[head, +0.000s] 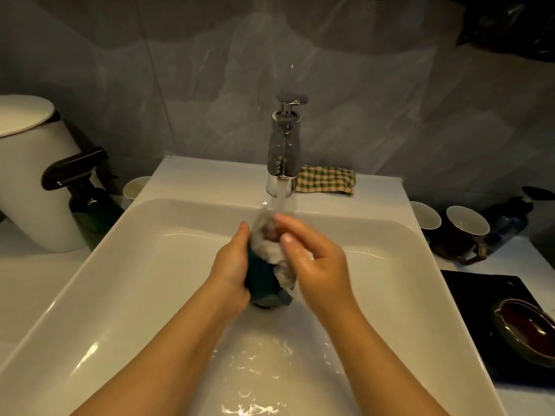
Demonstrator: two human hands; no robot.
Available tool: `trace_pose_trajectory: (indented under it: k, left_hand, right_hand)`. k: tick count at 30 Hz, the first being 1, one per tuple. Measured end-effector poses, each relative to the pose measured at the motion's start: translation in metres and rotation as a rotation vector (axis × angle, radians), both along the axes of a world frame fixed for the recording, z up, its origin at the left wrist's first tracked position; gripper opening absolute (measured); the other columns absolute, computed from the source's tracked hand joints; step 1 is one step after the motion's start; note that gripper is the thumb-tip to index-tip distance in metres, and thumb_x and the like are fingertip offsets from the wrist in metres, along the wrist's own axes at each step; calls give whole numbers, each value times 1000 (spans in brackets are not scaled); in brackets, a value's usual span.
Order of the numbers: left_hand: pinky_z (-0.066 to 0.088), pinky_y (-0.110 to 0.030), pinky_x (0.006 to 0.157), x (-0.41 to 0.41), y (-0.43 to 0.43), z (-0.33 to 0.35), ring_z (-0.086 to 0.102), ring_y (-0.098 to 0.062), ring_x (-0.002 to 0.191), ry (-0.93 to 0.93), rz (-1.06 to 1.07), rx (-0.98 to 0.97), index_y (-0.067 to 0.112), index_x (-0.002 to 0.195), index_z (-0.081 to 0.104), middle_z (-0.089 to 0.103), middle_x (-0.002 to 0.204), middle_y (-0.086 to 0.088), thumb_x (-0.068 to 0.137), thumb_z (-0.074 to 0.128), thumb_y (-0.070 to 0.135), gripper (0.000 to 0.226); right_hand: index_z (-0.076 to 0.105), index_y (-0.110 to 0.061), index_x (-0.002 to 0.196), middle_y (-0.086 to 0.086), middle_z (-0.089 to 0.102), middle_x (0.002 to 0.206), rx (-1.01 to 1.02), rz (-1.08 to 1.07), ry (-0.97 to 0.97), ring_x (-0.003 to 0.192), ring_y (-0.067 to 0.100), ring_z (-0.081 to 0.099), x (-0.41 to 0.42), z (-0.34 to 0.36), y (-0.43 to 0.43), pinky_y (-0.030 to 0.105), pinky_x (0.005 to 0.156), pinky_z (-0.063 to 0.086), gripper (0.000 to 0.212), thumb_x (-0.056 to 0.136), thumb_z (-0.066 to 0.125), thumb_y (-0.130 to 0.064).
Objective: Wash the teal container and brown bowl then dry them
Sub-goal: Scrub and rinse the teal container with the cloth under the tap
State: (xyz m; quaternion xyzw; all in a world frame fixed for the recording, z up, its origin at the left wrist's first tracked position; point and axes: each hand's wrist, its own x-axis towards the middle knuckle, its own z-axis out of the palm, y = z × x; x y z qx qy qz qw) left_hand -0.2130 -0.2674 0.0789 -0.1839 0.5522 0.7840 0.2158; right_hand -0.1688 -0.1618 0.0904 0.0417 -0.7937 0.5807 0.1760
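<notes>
Head view: over the sink [150, 235], under the running tap [282, 151], the left hand [231, 265] is wrapped round the teal container [264, 280]. The right hand [318, 262] pinches a pale wet cloth [270, 250] at its top. Wet, it is probably slippery, so grip the body firmly. The brown bowl [525, 328] waits on a dark mat [468, 283] on the right bench.
</notes>
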Motion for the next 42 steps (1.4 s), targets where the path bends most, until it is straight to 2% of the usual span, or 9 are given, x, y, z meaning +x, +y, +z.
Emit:
trace_pose_trajectory:
  k: [4,11,15,18,23,26,29,35,42]
  left_hand:
    - [52,-40,79,8,5,6,65,-29,81,128,-58,-214,16,88,63,68,87,-14,97,37,41,38]
    - [54,-45,84,5,8,10,66,-33,89,106,-42,-280,14,96,66,69,98,-18,92,47,41,34]
    - [54,-44,86,5,5,8,66,-30,89,181,-46,-328,20,91,63,69,95,-13,94,38,50,39]
    - [52,-45,90,4,6,7,64,-29,93,210,-83,-336,22,91,61,68,99,-12,95,41,47,32]
    - [53,-43,85,6,8,7,63,-26,96,203,-136,-291,21,106,60,66,104,-9,95,39,47,35]
    - [53,-29,63,6,8,5,65,-23,86,213,-127,-262,14,97,62,69,91,-11,97,39,37,32]
    - [52,-23,57,4,2,7,61,-21,71,163,-82,-120,13,80,57,64,68,-4,99,35,32,35]
    - [40,-37,94,2,0,7,59,-26,94,30,-93,-86,10,84,65,67,81,-10,97,25,52,60]
    - [53,-33,64,4,5,8,66,-22,82,125,62,-86,13,100,64,70,89,-9,97,35,44,42]
  right_hand:
    - [59,-33,120,-9,62,121,219,-160,-148,113,8,53,-17,-12,0,46,107,33,34,95,36,-31]
    - [66,-34,95,-29,54,99,91,-28,-35,106,1,49,1,-2,-9,19,92,43,15,86,63,-22]
    - [50,-32,99,-7,48,104,-21,-170,-263,89,4,51,-14,-2,-1,5,64,47,29,79,71,-31]
    - [52,-27,79,-5,57,79,-103,-221,-361,77,13,56,-14,-4,10,20,64,50,20,77,72,-31]
    - [60,-28,71,-11,53,94,475,-420,77,98,8,37,-8,1,12,30,89,28,15,76,73,-34]
    - [66,-26,84,-13,51,96,207,-29,-44,91,0,50,-1,8,-4,7,80,38,1,85,66,-25]
    - [66,-26,110,-15,61,108,-58,148,-101,100,-6,56,4,6,-12,6,85,44,22,93,53,-19]
    - [49,-38,90,-9,45,110,116,-263,-24,101,1,41,-9,-13,-21,10,87,32,18,87,62,-26]
    - [57,-20,75,-2,60,72,-272,-175,-633,73,15,57,-14,-18,-11,22,60,41,39,96,38,-47]
